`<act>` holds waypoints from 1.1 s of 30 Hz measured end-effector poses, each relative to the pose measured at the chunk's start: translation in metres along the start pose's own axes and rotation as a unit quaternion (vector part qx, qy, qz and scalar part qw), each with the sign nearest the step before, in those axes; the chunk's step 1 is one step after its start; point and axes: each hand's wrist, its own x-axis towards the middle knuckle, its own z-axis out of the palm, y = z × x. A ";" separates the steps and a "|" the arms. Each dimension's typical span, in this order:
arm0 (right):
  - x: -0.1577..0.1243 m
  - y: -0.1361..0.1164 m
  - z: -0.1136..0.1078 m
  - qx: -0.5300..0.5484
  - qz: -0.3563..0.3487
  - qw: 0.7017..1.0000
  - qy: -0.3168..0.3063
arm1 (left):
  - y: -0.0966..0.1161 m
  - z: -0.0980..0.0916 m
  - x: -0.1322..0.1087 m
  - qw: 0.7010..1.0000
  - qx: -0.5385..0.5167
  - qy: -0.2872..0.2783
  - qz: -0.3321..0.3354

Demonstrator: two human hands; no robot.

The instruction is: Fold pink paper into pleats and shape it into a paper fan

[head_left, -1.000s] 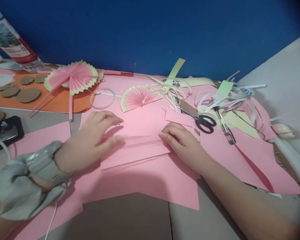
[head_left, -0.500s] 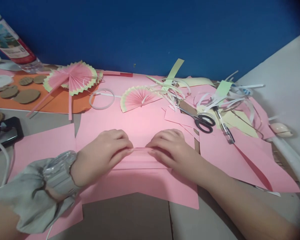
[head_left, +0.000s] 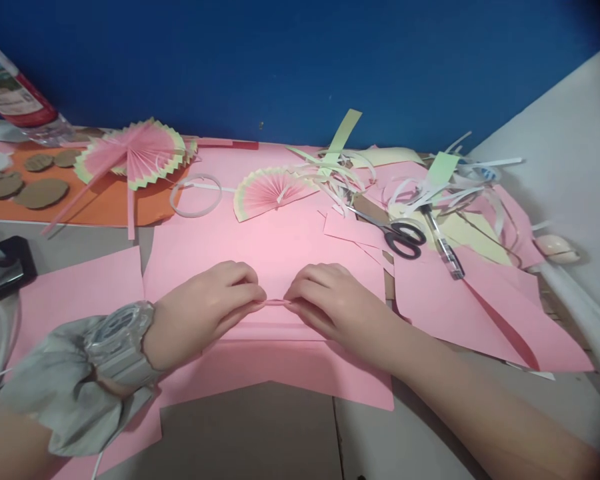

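Observation:
A pink paper sheet [head_left: 270, 331] with parallel creases lies in front of me, on top of other pink sheets. My left hand [head_left: 215, 297] pinches its folded ridge from the left, thumb and fingers closed. From the right, my right hand [head_left: 330, 300] pinches the same ridge, a short gap away from the left hand. A narrow strip of the fold shows between the fingertips. Just beyond my hands lies a small pleated paper fan [head_left: 273, 193], pink with a pale green and yellow edge.
Scissors [head_left: 405, 239] and a pen [head_left: 445, 247] lie at right beside paper strips [head_left: 340, 167]. At left are larger pleated fans [head_left: 143, 153], cardboard discs [head_left: 43, 193] on orange paper [head_left: 95, 203], a bottle [head_left: 23, 100] and a black device [head_left: 10, 270]. A blue wall [head_left: 300, 67] stands behind.
My fingertips have drawn slightly closer together, the right hand moving left along the fold. The pinched ridge between them looks narrower. The whole view has shifted a little.

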 end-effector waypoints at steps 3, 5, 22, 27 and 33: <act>0.002 0.000 0.005 -0.014 -0.020 1.000 0.003 | 0.001 0.001 0.001 1.000 -0.002 0.001 0.009; 0.002 0.001 0.007 -0.022 -0.037 0.999 0.003 | 0.000 0.001 0.002 1.000 -0.001 -0.002 0.017; -0.005 0.021 -0.003 -0.001 -0.034 0.999 0.037 | -0.032 -0.016 -0.009 0.996 0.082 0.029 -0.007; -0.007 0.026 -0.009 0.006 0.000 0.999 0.047 | -0.034 -0.018 -0.010 0.989 0.139 0.053 -0.002; -0.007 0.032 -0.018 0.006 0.066 0.996 0.062 | -0.040 -0.025 -0.011 0.990 0.138 0.040 -0.013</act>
